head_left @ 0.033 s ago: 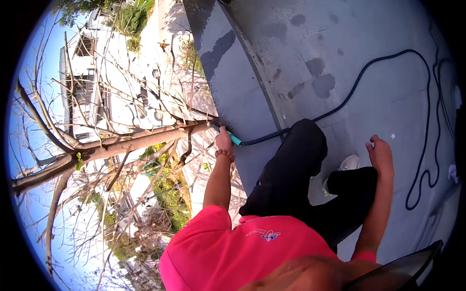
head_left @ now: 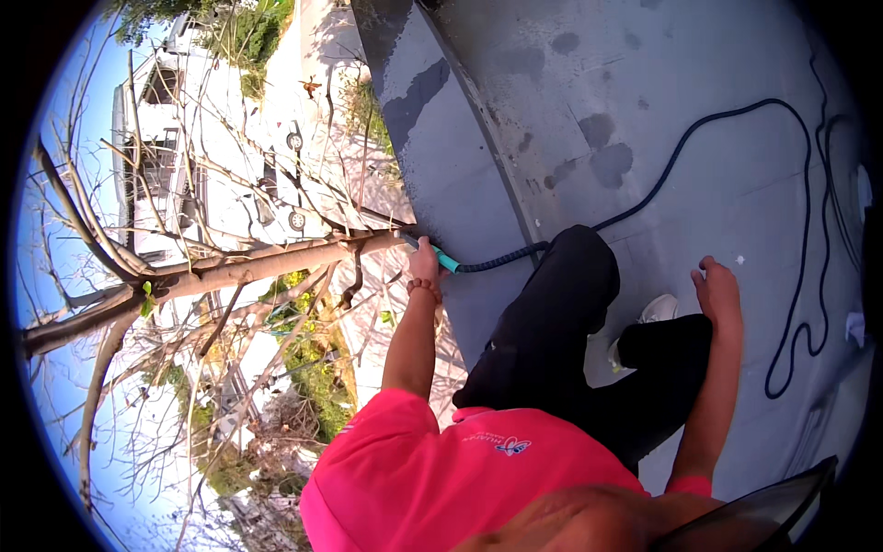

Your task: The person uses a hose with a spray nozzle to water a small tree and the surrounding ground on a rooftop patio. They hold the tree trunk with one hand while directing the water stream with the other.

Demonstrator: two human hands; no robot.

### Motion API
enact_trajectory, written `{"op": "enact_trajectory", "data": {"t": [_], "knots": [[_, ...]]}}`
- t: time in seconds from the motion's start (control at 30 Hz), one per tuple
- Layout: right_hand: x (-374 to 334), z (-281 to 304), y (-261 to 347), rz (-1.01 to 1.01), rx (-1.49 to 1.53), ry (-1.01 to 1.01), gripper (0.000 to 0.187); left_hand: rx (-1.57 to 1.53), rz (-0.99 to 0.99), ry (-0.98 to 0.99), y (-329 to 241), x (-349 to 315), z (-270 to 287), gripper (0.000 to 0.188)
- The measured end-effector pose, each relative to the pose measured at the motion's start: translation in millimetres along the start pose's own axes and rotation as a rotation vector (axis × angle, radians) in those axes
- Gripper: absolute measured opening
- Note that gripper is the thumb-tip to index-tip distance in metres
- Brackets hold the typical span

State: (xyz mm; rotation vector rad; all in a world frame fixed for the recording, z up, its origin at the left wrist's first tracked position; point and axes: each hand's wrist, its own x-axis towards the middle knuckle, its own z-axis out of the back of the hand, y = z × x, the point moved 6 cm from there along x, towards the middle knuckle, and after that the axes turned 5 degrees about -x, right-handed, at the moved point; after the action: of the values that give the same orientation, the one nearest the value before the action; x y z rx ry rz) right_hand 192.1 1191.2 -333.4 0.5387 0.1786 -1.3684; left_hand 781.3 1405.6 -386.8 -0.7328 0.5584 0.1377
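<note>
My left hand (head_left: pixel 424 262), with a beaded bracelet at the wrist, is stretched out over the grey ledge (head_left: pixel 460 189) and closed around a hose nozzle with a teal sleeve (head_left: pixel 447 261). The nozzle's grey tip points left, close to the end of a bare tree trunk (head_left: pixel 303 258). From the sleeve a dark ribbed hose (head_left: pixel 501 264) runs right, passes behind my bent knee and loops across the grey floor. My right hand (head_left: pixel 717 290) is beside my other knee, fingers loosely curled and apart, with nothing in it.
Bare branches (head_left: pixel 110 368) spread beyond the ledge on the left, over a bright paved area well below. The hose (head_left: pixel 809 175) loops at the right, near more dark lines. Dark damp patches (head_left: pixel 612 164) mark the grey floor (head_left: pixel 717 202).
</note>
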Motion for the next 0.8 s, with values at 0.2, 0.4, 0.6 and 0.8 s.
{"op": "enact_trajectory", "data": {"t": [0.2,0.4,0.6,0.8], "knots": [[-16.9,21.1,-5.7,-0.024,0.077,0.004,0.029,0.334,-0.123,0.110,-5.9,31.2,7.9,0.063],[-30.9,18.2,-34.0,-0.029,0.110,-0.068,0.030,0.166,-0.155,0.116,8.4,35.8,4.4,0.067],[-20.3,11.3,-51.0,-0.016,0.131,-0.112,0.027,0.357,-0.165,0.147,13.3,39.1,20.1,0.066],[-4.8,13.7,-53.0,0.115,-0.102,-0.255,0.029,0.329,-0.159,0.149,10.5,14.1,25.7,0.069]]}}
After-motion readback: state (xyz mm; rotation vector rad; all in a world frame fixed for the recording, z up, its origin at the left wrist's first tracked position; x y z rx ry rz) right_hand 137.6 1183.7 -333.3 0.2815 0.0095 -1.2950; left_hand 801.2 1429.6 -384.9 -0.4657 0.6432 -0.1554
